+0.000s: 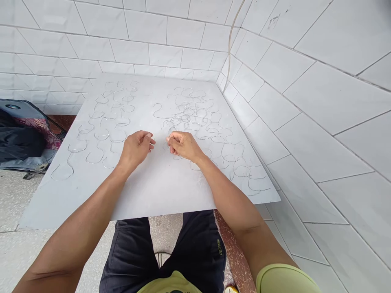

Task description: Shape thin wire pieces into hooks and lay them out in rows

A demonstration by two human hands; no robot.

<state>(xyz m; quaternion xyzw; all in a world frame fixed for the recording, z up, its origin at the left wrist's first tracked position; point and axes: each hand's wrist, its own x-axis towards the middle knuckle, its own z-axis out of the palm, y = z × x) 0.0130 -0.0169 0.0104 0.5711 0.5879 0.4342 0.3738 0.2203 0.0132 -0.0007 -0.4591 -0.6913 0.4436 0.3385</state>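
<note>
Both my hands are over the middle of a pale grey tabletop (pixel 159 187), a short gap apart. My left hand (pixel 137 149) has its fingers curled in, thumb against the index finger; anything between them is too fine to make out. My right hand (pixel 185 145) is pinched closed, and a thin wire (pixel 165 145) shows faintly at its fingertips. To the right lies a dense tangle of curved wires (pixel 201 118). On the left, separate S-shaped wires (pixel 71 162) are spread in rough rows. One more bent wire (pixel 157 109) lies beyond my hands.
White tiled walls (pixel 305 101) border the table at the back and right. A pale cable (pixel 229 44) hangs down in the corner. At the left stands a folding chair (pixel 45 162) with dark cloth (pixel 18 138) on it. My legs (pixel 131 252) are under the front edge.
</note>
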